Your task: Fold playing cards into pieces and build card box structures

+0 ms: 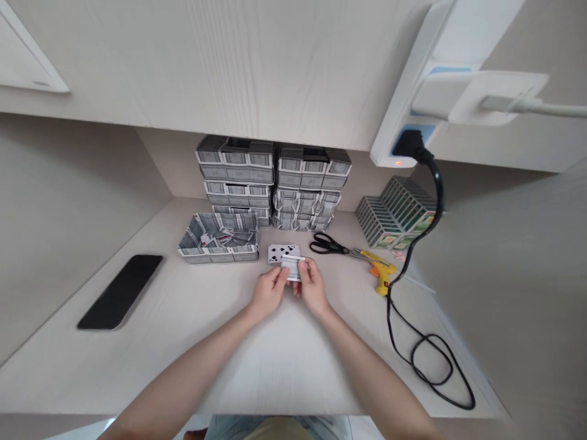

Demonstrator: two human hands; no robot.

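Both hands meet at the middle of the desk around a small patterned card piece (pixel 292 267), its grey back facing up. My left hand (pixel 268 290) pinches its left side, thumb on top. Its right side is held by my right hand (pixel 312 287), with the thumb over the top and some fingers underneath. Just beyond lies a face-up playing card (pixel 276 252) with black spade marks, partly covered by the held piece. An open box made of cards (pixel 220 259) stands to the left, with loose card pieces (pixel 224 237) inside.
Stacked card boxes (pixel 275 183) stand at the back. Black scissors (pixel 328 244) and a yellow glue gun (pixel 383 278) lie right, near green-striped packs (pixel 397 211). A black cable (pixel 426 336) runs to a power strip (pixel 413 110). A phone (pixel 121 292) lies left.
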